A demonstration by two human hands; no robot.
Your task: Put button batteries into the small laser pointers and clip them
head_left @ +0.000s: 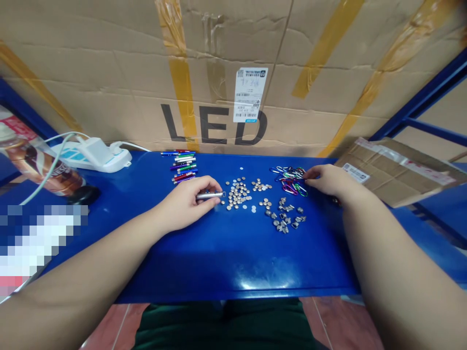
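My left hand (197,197) is closed around a slim silver penlight (209,195) with a small metal loop at its end, held level above the blue table. Just right of it lie several loose button cells (239,193), with a few pale discs among them. My right hand (324,181) reaches the pile of coloured carabiners (290,177), thumb and fingertips pinched on a dark carabiner (303,175) at its right edge. Nearer to me is a scatter of small metal end caps (284,221). Several coloured penlights (184,166) lie in a stack behind my left hand.
A large cardboard box (127,87) marked LED walls off the back. On the left are a white power strip (115,160) with cables and a bottle (54,165) on its side. A smaller carton (397,170) stands at the right, beside the blue frame (434,131).
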